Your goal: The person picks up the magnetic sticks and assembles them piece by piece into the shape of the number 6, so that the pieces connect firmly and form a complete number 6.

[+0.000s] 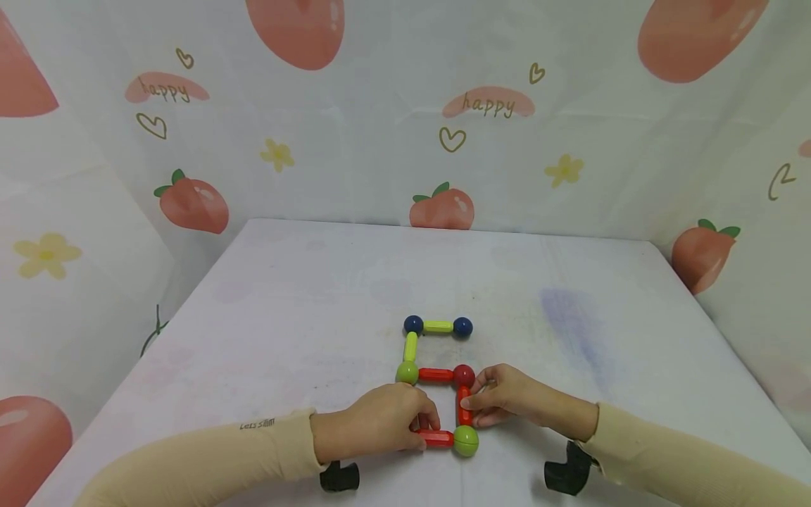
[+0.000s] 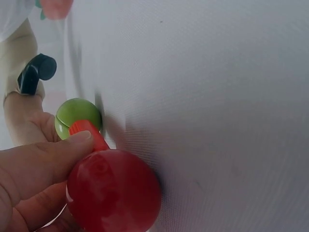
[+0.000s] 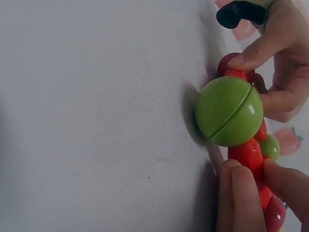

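Note:
A zigzag of balls and short rods lies on the white table [image 1: 355, 296]. My left hand [image 1: 389, 419] pinches the nearest red rod [image 1: 437, 439], whose right end meets a green ball [image 1: 466, 441]. At that rod's other end is a red ball [image 2: 113, 191], seen in the left wrist view but hidden by the hand in the head view. My right hand [image 1: 507, 398] grips the upright red rod [image 1: 464, 408] between this green ball and another red ball [image 1: 464, 375]. Another red rod [image 1: 436, 375] runs left from there to a second green ball [image 1: 407, 372].
Farther back, a yellow-green rod [image 1: 410, 346] leads to a blue ball [image 1: 414, 324]; a second yellow-green rod [image 1: 438, 327] joins it to another blue ball [image 1: 463, 327]. A fruit-print cloth [image 1: 380, 141] hangs behind the table. Black wrist mounts [image 1: 567, 470] sit under both forearms.

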A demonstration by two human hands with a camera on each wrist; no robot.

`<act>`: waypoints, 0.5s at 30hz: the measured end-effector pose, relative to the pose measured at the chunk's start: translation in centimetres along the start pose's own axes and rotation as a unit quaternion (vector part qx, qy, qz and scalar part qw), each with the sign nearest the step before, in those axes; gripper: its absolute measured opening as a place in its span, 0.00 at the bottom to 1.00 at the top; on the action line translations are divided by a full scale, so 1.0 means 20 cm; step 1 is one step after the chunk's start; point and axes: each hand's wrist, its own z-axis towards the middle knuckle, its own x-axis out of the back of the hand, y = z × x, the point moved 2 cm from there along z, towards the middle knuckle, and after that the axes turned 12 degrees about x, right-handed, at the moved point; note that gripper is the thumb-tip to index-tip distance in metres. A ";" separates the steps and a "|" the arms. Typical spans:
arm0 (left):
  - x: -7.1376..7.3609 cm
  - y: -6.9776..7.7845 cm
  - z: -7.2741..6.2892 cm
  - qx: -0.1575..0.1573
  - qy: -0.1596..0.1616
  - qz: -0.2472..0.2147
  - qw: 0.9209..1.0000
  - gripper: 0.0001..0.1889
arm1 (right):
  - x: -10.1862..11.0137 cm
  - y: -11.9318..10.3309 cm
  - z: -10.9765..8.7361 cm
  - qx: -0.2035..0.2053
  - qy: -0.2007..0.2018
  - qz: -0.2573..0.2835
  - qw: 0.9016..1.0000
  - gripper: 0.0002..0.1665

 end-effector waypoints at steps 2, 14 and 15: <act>0.00 0.00 0.00 0.000 0.000 -0.002 1.000 0.10 | 0.00 0.00 0.00 -0.002 0.002 0.000 1.000 0.13; 0.13 -0.03 -0.04 -0.015 0.003 -0.076 0.997 0.15 | 0.12 -0.02 -0.07 0.033 0.006 -0.005 0.999 0.22; 0.16 -0.03 -0.05 -0.013 0.013 -0.081 0.997 0.16 | 0.14 -0.03 -0.08 0.038 0.013 -0.010 0.999 0.22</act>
